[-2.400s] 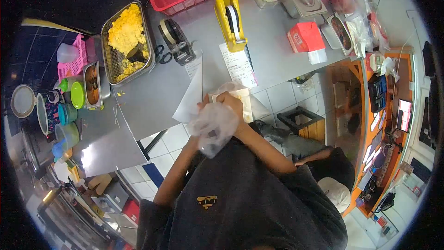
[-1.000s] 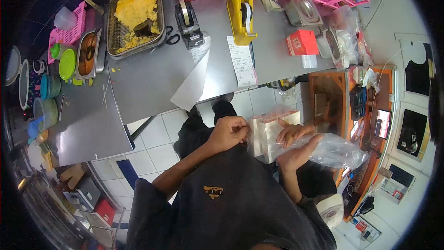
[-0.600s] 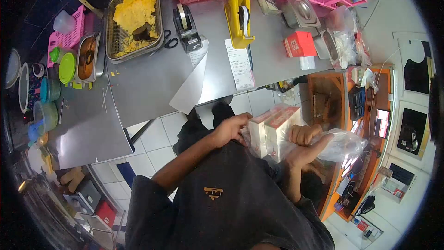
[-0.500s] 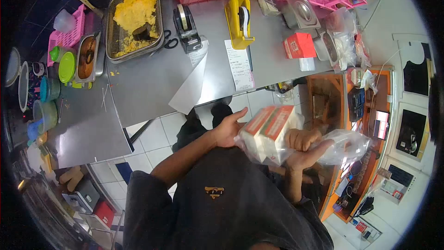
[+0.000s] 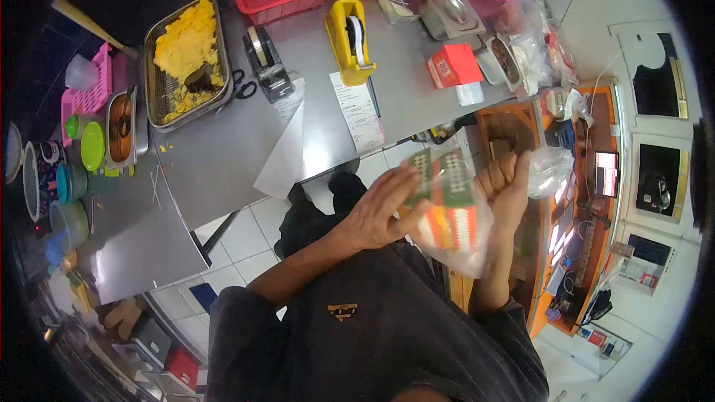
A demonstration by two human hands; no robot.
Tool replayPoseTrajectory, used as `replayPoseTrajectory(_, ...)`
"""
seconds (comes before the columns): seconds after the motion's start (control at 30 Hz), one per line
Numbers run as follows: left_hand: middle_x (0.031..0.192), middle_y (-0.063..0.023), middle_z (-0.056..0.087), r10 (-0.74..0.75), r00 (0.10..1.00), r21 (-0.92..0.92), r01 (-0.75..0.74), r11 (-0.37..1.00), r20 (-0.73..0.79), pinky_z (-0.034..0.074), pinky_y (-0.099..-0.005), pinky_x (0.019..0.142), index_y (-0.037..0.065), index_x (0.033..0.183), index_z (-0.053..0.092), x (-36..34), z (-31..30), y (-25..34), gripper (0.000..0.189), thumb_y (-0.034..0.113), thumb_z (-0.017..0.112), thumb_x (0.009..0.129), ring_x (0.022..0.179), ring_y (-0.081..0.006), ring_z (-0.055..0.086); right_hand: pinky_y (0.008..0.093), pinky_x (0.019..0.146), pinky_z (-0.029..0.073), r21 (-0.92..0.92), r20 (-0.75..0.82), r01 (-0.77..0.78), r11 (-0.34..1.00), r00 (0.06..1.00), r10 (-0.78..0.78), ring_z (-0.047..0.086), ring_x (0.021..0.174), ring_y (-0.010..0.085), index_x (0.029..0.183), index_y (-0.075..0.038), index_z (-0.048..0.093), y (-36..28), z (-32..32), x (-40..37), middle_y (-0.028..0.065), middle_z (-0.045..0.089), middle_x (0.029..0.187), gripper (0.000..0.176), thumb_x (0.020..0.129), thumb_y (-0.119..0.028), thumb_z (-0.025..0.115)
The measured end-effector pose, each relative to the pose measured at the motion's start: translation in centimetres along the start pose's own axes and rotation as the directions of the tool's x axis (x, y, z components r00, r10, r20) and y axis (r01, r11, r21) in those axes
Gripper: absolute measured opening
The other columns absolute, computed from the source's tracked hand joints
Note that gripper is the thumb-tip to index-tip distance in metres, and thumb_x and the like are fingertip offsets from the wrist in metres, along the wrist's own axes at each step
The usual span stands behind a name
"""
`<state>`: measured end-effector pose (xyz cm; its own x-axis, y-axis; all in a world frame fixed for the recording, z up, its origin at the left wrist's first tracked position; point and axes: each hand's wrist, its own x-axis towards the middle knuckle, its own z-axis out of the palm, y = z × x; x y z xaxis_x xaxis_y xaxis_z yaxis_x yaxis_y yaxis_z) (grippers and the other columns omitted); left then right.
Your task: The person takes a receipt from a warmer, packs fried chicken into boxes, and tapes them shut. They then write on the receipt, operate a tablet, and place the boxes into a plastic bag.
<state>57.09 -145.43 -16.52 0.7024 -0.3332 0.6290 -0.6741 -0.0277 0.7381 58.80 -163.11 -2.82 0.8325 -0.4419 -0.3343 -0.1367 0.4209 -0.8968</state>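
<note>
In front of my dark shirt, two boxes (image 5: 447, 216) with green, orange and white sides sit side by side inside a clear plastic bag (image 5: 477, 242). My left hand (image 5: 383, 205) holds their left side, its fingers curved over the box edge and its thumb lower down. The fist of my right hand (image 5: 506, 186) is closed round the gathered neck of the bag, and the loose end (image 5: 550, 171) puffs out to its right. Motion blurs the boxes slightly.
Along the metal table (image 5: 216, 186) are a tray of yellow food (image 5: 186, 52), a black tape dispenser (image 5: 268, 63), a yellow one (image 5: 350, 41), a receipt (image 5: 357, 112) and a red box (image 5: 456, 65). An orange shelf (image 5: 536, 283) stands to the right.
The bagged boxes have turned, now showing green sides. My left hand has moved from beneath them onto their left side. My right fist is higher on the bag's neck. The view has shifted.
</note>
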Motion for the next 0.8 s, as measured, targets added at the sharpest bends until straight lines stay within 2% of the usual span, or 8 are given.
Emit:
replayPoseTrajectory(0.07,0.140,-0.0279,0.036,0.184,0.982,0.169,-0.176,0.970,-0.033,0.034,-0.0540,0.108,0.004,0.149,0.018,0.1,-0.6,-0.3,0.114,0.031,0.087,0.063,0.135,-0.0443,0.034,0.0279,0.044,0.013,0.070,0.029,0.026,0.997,0.999,-0.028,0.009,0.046,0.0081,0.064,-0.016,0.027,-1.2,0.2,-0.6,-0.0058,0.014,0.053,0.052,0.103,-0.049,0.036)
replayPoseTrajectory(0.2,0.151,-0.0252,0.025,-0.322,0.917,-0.697,0.391,0.601,0.237,0.023,-0.0534,0.114,0.010,0.154,0.007,0.7,-1.0,0.2,0.097,0.027,0.073,0.084,0.142,-0.0345,0.026,0.0265,0.040,0.012,0.186,0.204,0.085,0.979,0.971,-0.123,0.008,0.044,0.0071,0.063,-0.017,0.026,-3.0,0.0,-0.9,-0.0069,0.013,0.050,0.052,0.103,-0.050,0.034)
replayPoseTrajectory(0.27,0.150,-0.0199,0.032,-0.230,0.736,-0.637,0.333,-0.696,0.636,0.024,-0.0523,0.114,0.005,0.152,0.015,-0.4,1.6,-2.2,0.095,0.032,0.073,0.082,0.140,-0.0303,0.031,0.0268,0.040,0.013,0.166,0.240,0.093,0.982,0.962,-0.132,0.008,0.043,0.0078,0.063,-0.017,0.026,-3.0,0.3,-0.9,-0.0067,0.014,0.049,0.053,0.103,-0.052,0.031)
replayPoseTrajectory(0.3,0.144,-0.0163,0.042,-0.133,0.660,-0.491,0.395,-0.776,0.740,0.030,-0.0502,0.111,0.003,0.147,0.029,-1.9,3.5,-4.5,0.082,0.033,0.071,0.083,0.135,-0.0289,0.039,0.0273,0.040,0.014,0.149,0.284,0.073,0.986,0.952,-0.113,0.008,0.042,0.0084,0.063,-0.017,0.026,-2.7,0.5,-0.8,-0.0066,0.014,0.049,0.054,0.103,-0.053,0.030)
replayPoseTrajectory(0.47,0.134,-0.0171,0.050,-0.289,0.635,-0.697,0.646,-0.310,0.717,0.039,-0.0440,0.106,-0.001,0.138,0.039,5.1,1.6,-1.4,0.075,0.024,0.077,0.078,0.128,-0.0296,0.047,0.0284,0.042,0.018,0.110,0.411,0.009,0.994,0.910,-0.054,0.010,0.043,0.0100,0.063,-0.016,0.027,-3.5,-1.8,3.9,-0.0056,0.015,0.049,0.055,0.103,-0.053,0.027)
replayPoseTrajectory(0.57,0.138,-0.0267,0.041,-0.313,0.919,-0.058,0.335,0.940,0.239,0.037,-0.0448,0.107,-0.006,0.136,0.031,8.2,2.0,-0.3,0.093,0.028,0.084,0.067,0.128,-0.0367,0.045,0.0287,0.043,0.017,0.025,0.258,0.054,0.998,0.964,-0.058,0.013,0.043,0.0098,0.065,-0.015,0.028,-3.5,-2.1,7.4,-0.0046,0.017,0.050,0.053,0.103,-0.051,0.027)
replayPoseTrajectory(0.73,0.142,-0.0286,0.035,-0.271,0.952,0.071,0.264,0.962,0.141,0.035,-0.0448,0.109,-0.006,0.140,0.026,8.5,5.7,-4.0,0.099,0.021,0.083,0.064,0.132,-0.0417,0.038,0.0296,0.044,0.017,0.069,0.399,0.119,0.991,0.907,-0.137,0.015,0.043,0.0098,0.066,-0.014,0.028,-4.0,-2.5,10.2,-0.0033,0.019,0.051,0.051,0.104,-0.047,0.027)
replayPoseTrajectory(0.8,0.143,-0.0256,0.038,-0.699,0.652,-0.710,0.639,0.296,0.295,0.036,-0.0446,0.108,-0.004,0.139,0.035,7.9,8.3,-5.5,0.082,0.027,0.075,0.074,0.136,-0.0395,0.034,0.0296,0.044,0.017,0.048,0.435,0.130,0.990,0.890,-0.138,0.014,0.044,0.0101,0.065,-0.013,0.029,-4.1,-3.3,11.5,-0.0032,0.019,0.050,0.053,0.104,-0.049,0.026)
